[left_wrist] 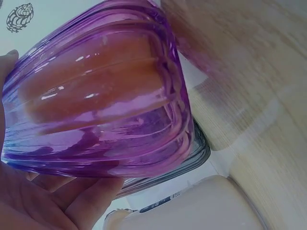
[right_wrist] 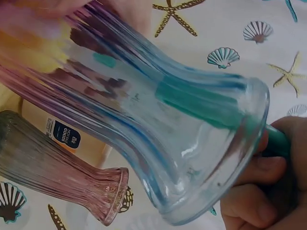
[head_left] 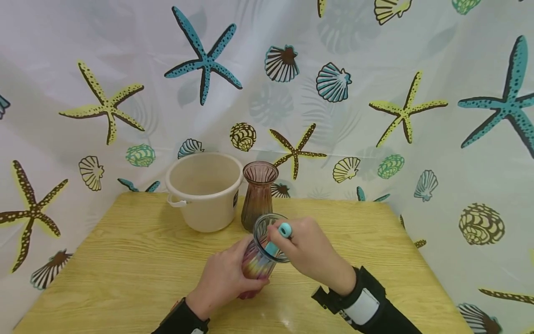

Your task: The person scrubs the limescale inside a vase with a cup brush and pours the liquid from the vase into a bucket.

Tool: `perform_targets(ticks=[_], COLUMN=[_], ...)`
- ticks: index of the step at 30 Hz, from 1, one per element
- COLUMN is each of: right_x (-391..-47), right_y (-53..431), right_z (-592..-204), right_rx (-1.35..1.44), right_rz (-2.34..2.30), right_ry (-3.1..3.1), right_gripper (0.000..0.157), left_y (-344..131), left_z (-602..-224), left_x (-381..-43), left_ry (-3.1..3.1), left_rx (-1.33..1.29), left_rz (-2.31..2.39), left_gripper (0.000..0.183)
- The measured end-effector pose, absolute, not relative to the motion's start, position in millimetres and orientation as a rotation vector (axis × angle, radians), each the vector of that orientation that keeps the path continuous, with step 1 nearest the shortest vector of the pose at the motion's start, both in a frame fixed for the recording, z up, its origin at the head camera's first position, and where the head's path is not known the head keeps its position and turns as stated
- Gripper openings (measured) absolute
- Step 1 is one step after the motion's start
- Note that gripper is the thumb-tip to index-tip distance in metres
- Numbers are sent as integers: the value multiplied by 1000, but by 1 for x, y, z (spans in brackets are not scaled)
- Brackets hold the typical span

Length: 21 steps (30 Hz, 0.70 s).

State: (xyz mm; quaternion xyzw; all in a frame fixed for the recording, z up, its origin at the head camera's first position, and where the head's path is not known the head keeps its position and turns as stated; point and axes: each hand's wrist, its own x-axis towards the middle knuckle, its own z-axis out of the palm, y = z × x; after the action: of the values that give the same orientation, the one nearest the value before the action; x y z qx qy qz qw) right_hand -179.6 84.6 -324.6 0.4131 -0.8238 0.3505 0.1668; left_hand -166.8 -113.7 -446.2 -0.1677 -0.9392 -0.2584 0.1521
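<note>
A ribbed glass vase, clear blue at the neck and purple towards the base (left_wrist: 144, 143), tilts over the table with its mouth facing me. My left hand (head_left: 223, 276) grips it round the body, thumb on the near side. My right hand (head_left: 313, 250) is at the rim (head_left: 257, 229), fingers curled round the teal handle (head_left: 285, 229) of a bottle brush. The handle runs through the neck in the right wrist view. Through the purple glass in the left wrist view shows the brush's blurred orange head (left_wrist: 96, 81). Part of the handle is hidden in my right fist.
Behind the hands, a second ribbed vase (head_left: 257, 199), pinkish brown, stands upright beside a cream bucket (head_left: 208, 211) with a side handle. Both are on the wood-grain table (head_left: 137, 264). A white cloth (head_left: 250, 28) printed with shells and starfish hangs around the back and sides.
</note>
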Motion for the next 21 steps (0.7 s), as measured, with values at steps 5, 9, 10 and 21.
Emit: perform_targets(ticks=[5,9,10,21], right_x=[-174,-172,-172,-175], right_y=[82,84,84,89], right_z=[-330,-334,-335,-317], right_rx=[1142,1099,1087,1096], right_rz=[963,1043,1071,1364], right_ry=[-2300,-2294,-2295,-2449], right_gripper=[38,36,35,30], left_y=[-114,-114,-114,-114], left_z=[-447,-447,-447,-447], left_x=[-167,-168,-168,-169], left_ry=[-2691,-2692,-2694,-2739], left_rx=[-473,-470,-470,-434], left_rz=[-748,-738,-730,-768], left_gripper=[88,88,88,96])
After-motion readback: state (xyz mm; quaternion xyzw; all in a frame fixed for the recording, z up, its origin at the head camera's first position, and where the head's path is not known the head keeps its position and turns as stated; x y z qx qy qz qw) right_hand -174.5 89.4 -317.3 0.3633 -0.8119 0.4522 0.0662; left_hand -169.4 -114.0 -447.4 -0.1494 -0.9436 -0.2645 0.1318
